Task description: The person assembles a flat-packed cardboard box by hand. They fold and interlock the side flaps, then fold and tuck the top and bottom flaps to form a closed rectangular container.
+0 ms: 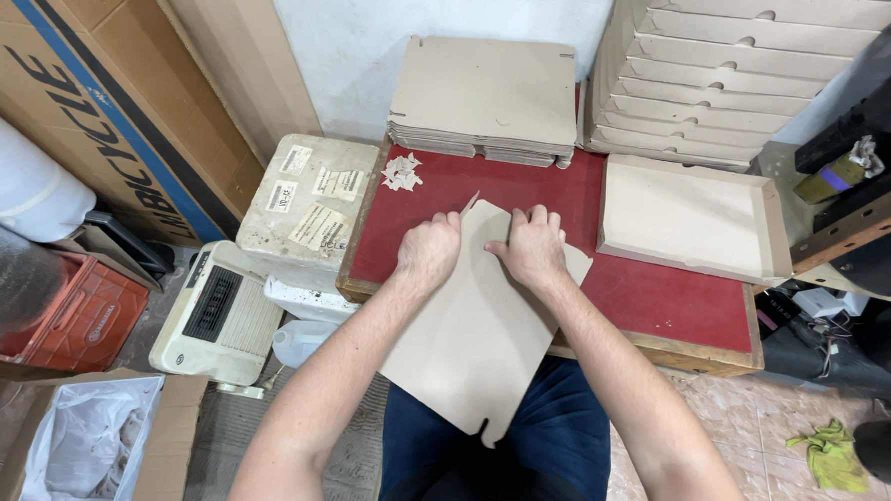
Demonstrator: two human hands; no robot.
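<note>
A flat die-cut cardboard sheet point(472, 342) lies across the front edge of the red-topped table point(664, 295) and over my lap. My left hand point(428, 252) is closed on the sheet's upper left part, where a narrow flap sticks up. My right hand point(532, 246) presses down on the sheet's upper right part with bent fingers. The two hands sit close together, thumbs toward each other.
A stack of flat cardboard blanks point(482, 102) lies at the table's back. Folded boxes point(714, 72) are piled at the back right, with one open folded tray point(692, 216) on the table. Paper scraps point(401, 171) lie at the back left. Crates and cartons crowd the floor left.
</note>
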